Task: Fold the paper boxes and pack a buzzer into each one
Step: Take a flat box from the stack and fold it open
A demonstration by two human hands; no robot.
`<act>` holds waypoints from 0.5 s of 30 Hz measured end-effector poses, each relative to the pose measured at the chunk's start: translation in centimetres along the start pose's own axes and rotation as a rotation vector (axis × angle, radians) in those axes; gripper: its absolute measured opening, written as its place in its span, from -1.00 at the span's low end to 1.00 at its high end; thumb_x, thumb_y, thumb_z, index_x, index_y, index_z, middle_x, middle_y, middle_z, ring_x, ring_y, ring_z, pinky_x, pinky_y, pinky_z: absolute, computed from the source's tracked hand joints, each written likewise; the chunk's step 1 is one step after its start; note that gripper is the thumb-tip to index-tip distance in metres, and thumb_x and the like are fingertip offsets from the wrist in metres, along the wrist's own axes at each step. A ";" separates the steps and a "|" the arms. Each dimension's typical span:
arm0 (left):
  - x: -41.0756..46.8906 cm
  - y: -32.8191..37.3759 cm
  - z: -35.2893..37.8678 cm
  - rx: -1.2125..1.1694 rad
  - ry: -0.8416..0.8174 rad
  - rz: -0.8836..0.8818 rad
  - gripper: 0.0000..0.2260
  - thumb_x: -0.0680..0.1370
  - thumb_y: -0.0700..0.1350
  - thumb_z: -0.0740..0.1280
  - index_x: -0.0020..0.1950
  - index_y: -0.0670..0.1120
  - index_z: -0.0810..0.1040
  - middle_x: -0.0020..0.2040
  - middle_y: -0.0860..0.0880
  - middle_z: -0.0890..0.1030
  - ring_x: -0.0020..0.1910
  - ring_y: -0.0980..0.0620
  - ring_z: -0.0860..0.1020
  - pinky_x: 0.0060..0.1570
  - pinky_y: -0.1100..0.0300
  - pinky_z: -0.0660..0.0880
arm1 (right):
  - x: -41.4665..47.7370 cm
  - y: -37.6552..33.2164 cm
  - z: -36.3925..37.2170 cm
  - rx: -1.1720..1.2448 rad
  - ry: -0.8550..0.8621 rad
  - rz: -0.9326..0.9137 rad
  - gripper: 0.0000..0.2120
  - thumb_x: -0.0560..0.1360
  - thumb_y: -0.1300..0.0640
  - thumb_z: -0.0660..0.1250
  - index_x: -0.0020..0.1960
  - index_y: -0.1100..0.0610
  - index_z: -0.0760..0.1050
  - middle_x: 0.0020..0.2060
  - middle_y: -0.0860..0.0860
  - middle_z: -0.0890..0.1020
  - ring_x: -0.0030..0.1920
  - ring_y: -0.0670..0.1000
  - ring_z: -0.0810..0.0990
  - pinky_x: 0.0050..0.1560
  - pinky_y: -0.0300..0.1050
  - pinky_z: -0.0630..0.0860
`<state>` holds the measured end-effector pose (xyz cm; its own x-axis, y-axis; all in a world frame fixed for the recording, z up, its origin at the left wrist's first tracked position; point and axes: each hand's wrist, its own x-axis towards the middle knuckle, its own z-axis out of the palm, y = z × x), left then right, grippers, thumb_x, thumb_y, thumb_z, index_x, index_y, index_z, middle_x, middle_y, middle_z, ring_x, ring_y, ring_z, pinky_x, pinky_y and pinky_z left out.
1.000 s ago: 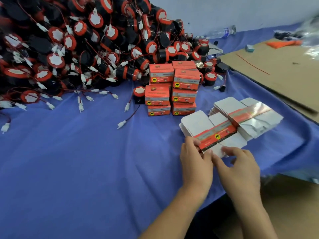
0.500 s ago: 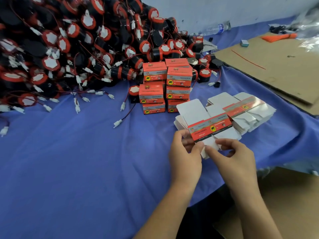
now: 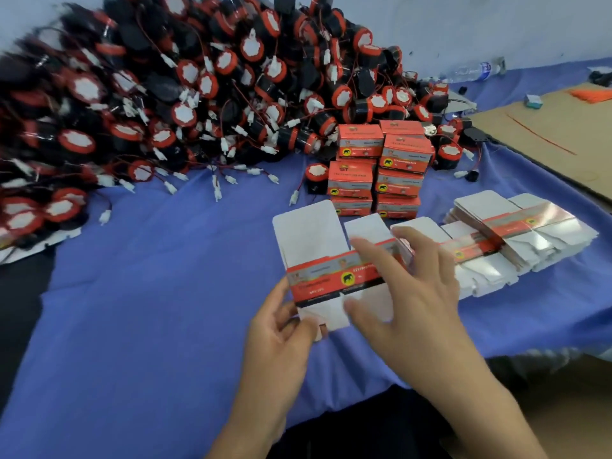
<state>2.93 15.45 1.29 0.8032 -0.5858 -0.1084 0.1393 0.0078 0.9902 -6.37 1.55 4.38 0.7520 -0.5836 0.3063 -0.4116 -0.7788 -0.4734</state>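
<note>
Head view, left grip (image 3: 281, 332) pinches bottom of box (image 3: 314, 283)

A single wide-angle camera sits on the person's head and looks forward and down across the blue cloth-covered table (image 3: 132, 309) from its near edge. It is close. The left hand (image 3: 281, 336), the right hand (image 3: 407, 303) and the flat white-and-red paper box (image 3: 318, 283) fill the lower middle. The pale wall (image 3: 463, 24) beyond the far edge closes the top.
</note>
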 end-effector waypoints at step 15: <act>-5.6 -0.1 -11.1 0.529 0.057 0.116 -0.38 0.63 -0.30 0.29 0.56 0.27 0.33 0.34 0.22 0.57 0.19 0.25 0.58 0.09 0.37 0.53 | -1.6 -10.8 5.5 0.816 -0.473 0.188 -0.61 0.29 -0.12 0.61 -0.01 0.02 0.58 0.12 0.01 0.62 0.11 -0.10 0.65 0.09 -0.07 0.62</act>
<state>4.88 27.73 0.85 0.8283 -0.5601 0.0147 -0.2513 -0.3479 0.9032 -0.30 12.11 4.47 0.9136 -0.3906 -0.1131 -0.1956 -0.1782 -0.9644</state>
